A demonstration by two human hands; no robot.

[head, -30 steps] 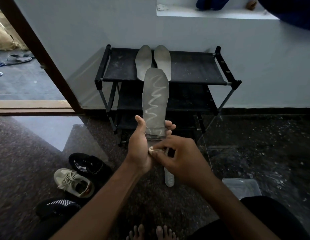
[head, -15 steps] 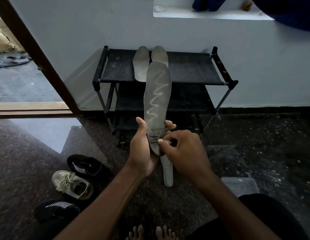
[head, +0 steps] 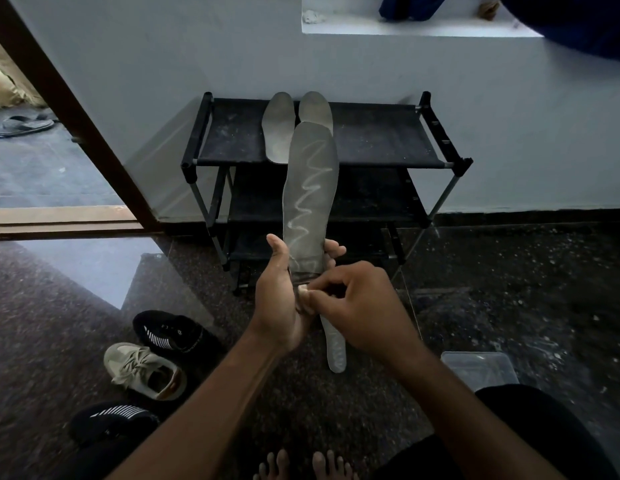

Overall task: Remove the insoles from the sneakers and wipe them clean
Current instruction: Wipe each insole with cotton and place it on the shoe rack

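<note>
My left hand [head: 279,299] grips the heel end of a grey insole [head: 310,192] that stands upright, with a pale wet zigzag down its face. My right hand [head: 360,306] pinches a small pale wipe [head: 305,292] against the insole's lower edge. A second insole [head: 334,344] lies on the floor below my hands. Two more insoles [head: 279,128] rest side by side on the top shelf of the black shoe rack [head: 377,140]. Two black striped sneakers [head: 170,332] and a beige sneaker [head: 144,370] sit on the floor at my left.
A clear plastic container [head: 478,372] stands on the dark speckled floor at my right. A doorway with a brown frame [head: 76,109] opens at the left, with sandals [head: 24,124] outside. A white ledge [head: 405,27] with blue cloth runs above. My bare toes [head: 301,464] show at the bottom.
My right hand slid the wipe slightly right across the insole's lower end, then back to its left edge. The insole stays upright in my left hand.
</note>
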